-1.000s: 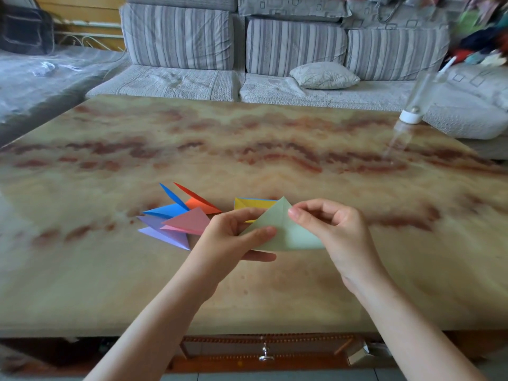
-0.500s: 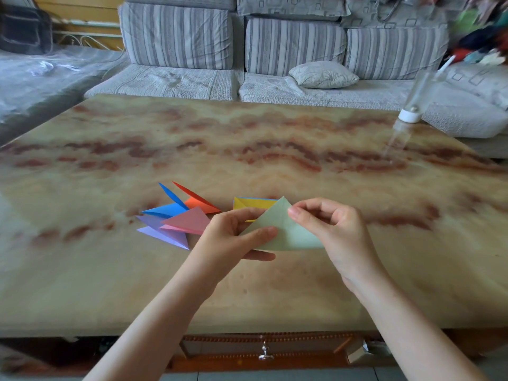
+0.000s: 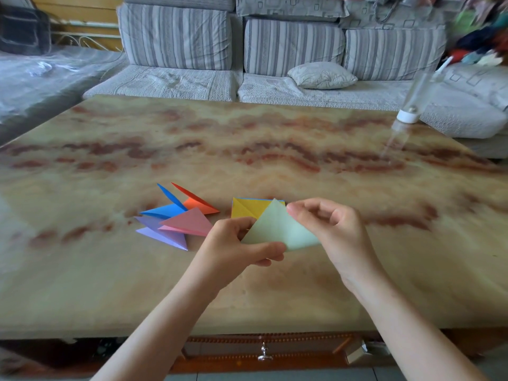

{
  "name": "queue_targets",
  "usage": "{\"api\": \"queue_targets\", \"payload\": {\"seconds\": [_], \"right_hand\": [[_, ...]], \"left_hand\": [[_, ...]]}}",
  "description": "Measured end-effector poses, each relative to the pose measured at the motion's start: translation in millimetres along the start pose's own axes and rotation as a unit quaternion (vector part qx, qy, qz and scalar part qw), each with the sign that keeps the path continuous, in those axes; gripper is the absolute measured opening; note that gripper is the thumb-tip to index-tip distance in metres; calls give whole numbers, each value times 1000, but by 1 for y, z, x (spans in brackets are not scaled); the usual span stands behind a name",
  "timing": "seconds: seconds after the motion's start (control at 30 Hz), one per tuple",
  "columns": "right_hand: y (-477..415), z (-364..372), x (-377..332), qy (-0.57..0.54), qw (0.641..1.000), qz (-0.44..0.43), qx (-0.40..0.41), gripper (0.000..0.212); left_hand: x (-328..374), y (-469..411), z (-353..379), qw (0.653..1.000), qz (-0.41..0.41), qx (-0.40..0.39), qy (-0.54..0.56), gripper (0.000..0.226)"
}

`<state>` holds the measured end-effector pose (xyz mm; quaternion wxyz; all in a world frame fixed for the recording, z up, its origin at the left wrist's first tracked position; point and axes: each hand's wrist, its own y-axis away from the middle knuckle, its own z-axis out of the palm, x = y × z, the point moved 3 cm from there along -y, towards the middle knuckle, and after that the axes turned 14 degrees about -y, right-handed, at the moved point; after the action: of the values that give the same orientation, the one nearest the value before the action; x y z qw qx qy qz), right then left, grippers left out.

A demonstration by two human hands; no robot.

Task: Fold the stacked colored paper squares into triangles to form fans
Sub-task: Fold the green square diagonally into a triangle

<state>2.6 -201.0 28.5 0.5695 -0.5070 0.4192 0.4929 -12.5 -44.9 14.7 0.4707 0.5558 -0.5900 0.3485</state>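
— Green paper (image 3: 277,229), where is it?
— Held just above the table (image 3: 247,149), folded into a triangle with its point up, between both hands.
— How do the hands grip it?
— Left hand (image 3: 236,248) pinches the lower left corner, thumb across the bottom edge. Right hand (image 3: 330,229) is curled, fingertips closed on the upper right edge near the point.
— And the other papers?
— Just behind the green one lies the yellow square (image 3: 247,209) on top of a small stack; a blue edge shows beneath it. To the left, folded triangles lie fanned and overlapping on the table: pink triangle (image 3: 189,222) on top, purple triangle (image 3: 162,233) below it, blue triangle (image 3: 165,209) and orange triangle (image 3: 196,202) behind.
— Anything farther off?
— A clear bottle (image 3: 412,103) with a white cap at the far right edge of the table, and a striped grey sofa (image 3: 275,48) beyond with a small cushion (image 3: 321,75) on it.
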Motion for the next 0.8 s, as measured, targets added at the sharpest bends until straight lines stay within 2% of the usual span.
{"api": "queue_targets", "payload": {"seconds": [0.1,0.23,0.33,0.47,0.57,0.8], "right_hand": [[0,-2,-2,-33,997,68,-28,36],[3,2,4,-41,987,124,-90,42],[7,7,8,-21,988,124,-92,33],[9,9,8,-70,990,112,-47,19],[11,13,7,-126,983,126,-44,6],[9,16,14,-224,962,157,5,5]], "left_hand": [[1,-1,-5,999,-8,22,48,17],[1,-2,-9,994,-15,50,97,17],[0,-1,-7,993,-13,53,106,17],[0,0,-5,990,-6,71,120,17],[3,1,-4,989,5,81,121,16],[5,-1,-1,984,10,95,151,19]]}}
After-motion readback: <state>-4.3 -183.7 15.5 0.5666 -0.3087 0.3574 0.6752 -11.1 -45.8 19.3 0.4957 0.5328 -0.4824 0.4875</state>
